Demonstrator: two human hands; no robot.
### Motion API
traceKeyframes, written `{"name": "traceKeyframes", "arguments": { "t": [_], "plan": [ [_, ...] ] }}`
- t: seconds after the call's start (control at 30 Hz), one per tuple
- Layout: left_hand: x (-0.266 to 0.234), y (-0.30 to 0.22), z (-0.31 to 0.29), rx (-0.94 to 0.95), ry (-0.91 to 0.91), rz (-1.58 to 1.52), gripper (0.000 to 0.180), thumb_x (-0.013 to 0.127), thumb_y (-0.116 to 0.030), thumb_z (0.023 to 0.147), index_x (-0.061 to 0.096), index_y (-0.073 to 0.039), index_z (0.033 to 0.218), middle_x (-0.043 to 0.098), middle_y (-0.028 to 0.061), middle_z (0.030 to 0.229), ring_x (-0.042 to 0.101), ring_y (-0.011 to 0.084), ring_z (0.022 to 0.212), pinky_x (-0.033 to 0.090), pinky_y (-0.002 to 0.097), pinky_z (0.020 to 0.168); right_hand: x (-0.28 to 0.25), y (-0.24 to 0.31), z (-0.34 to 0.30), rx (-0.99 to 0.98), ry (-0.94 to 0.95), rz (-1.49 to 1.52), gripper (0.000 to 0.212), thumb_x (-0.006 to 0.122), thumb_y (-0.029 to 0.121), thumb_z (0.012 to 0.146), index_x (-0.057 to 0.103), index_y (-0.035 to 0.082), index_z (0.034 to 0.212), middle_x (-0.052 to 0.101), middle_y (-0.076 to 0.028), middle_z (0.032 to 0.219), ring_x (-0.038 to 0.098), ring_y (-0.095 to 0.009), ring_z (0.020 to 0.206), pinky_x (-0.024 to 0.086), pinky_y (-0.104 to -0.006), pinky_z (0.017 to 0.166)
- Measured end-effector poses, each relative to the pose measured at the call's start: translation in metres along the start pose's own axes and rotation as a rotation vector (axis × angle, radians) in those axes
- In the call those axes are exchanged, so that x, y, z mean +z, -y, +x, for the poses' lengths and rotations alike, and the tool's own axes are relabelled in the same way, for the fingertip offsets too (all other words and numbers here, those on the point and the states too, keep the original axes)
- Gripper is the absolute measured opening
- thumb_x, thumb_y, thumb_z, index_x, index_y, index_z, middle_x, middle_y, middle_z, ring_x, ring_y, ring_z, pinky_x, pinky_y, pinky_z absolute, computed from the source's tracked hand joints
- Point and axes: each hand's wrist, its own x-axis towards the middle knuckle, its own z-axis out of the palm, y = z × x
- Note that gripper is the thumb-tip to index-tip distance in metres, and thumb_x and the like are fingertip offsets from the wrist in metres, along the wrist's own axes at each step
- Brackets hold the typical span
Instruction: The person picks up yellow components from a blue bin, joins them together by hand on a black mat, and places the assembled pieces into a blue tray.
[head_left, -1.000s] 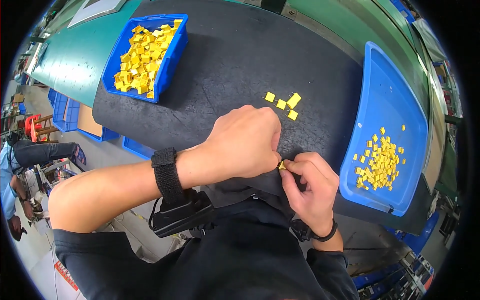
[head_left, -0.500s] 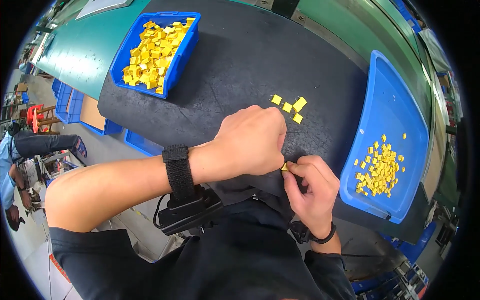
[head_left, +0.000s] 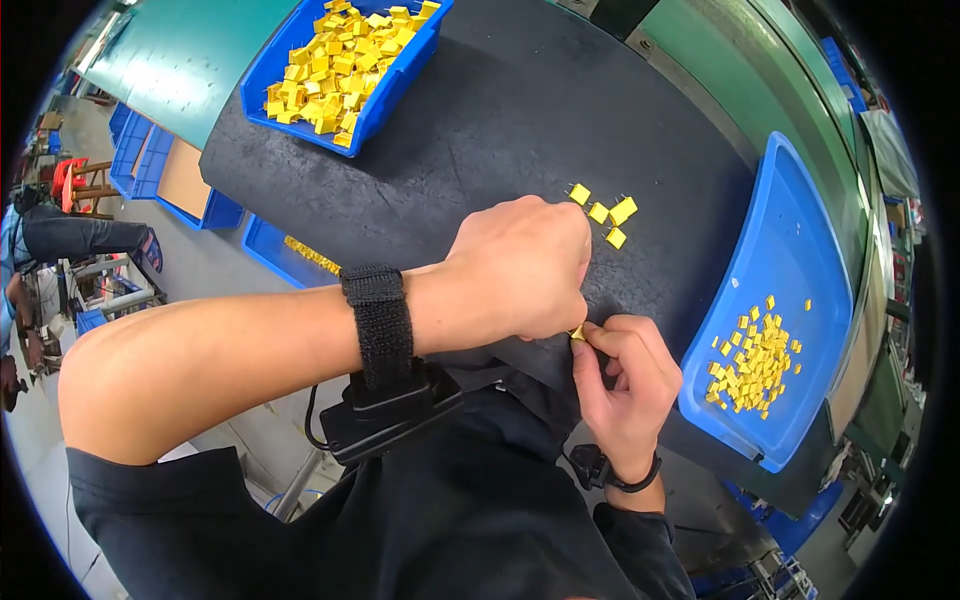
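My right hand (head_left: 632, 375) pinches a small yellow box capacitor (head_left: 577, 333) between thumb and forefinger, low over the dark mat. My left hand (head_left: 525, 262) is curled closed right against it, back of the hand up; its fingertips and whatever they grip are hidden beneath. Just beyond my left hand several loose yellow capacitors (head_left: 622, 211) with thin wire leads lie on the black mat (head_left: 510, 110). A blue bin (head_left: 372, 128) heaped with capacitors stands at the far left. To the right, a shallow blue tray (head_left: 790, 225) holds a scattered pile of small yellow pieces (head_left: 752, 370).
A green machine frame (head_left: 720, 70) runs along the mat's far right edge. Blue crates (head_left: 215, 212) stand below the table at left, one tray (head_left: 275, 250) with a row of yellow pieces. Another person's leg (head_left: 85, 235) shows at the left rim.
The view has shifted, so the bin and loose capacitors sit further right in the picture. Both hands stay together at the same capacitor, with hardly any change in their grip.
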Motion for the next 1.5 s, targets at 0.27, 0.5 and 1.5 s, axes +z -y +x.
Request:
{"name": "traceKeyframes", "arguments": {
  "t": [0.27,0.5,1.5],
  "plan": [
    [0.0,-0.002,-0.001,0.004,-0.021,0.032,0.01,0.079,-0.009,0.077,0.075,0.0,0.076,0.077,0.0129,0.07,0.08,0.029,0.078,0.062,0.0405,0.078,0.0,0.001,-0.001,0.016,0.008,0.002,0.018,0.083,-0.011,0.081,0.072,-0.003,0.094,0.067,-0.005,0.092,0.047,-0.006,0.063,0.034,-0.0225,0.054],
    [0.001,0.0,-0.002,0.023,-0.018,0.011,0.009,0.078,-0.008,0.079,0.074,0.0,0.077,0.079,0.0115,0.072,0.08,0.0249,0.074,0.062,0.039,0.076,0.002,0.002,-0.002,0.01,0.0,-0.002,0.017,0.082,-0.01,0.083,0.072,-0.003,0.095,0.067,-0.005,0.093,0.045,-0.005,0.063,0.033,-0.022,0.054],
    [0.007,0.012,-0.005,0.193,-0.064,0.051,0.013,0.081,-0.01,0.082,0.074,0.0,0.078,0.078,0.0105,0.069,0.079,0.022,0.068,0.06,0.0364,0.069,0.002,0.002,-0.001,0.012,-0.044,-0.044,0.019,0.085,-0.006,0.077,0.073,0.002,0.089,0.069,-0.009,0.087,0.067,-0.026,0.068,0.051,-0.0345,0.058]
  ]
}}
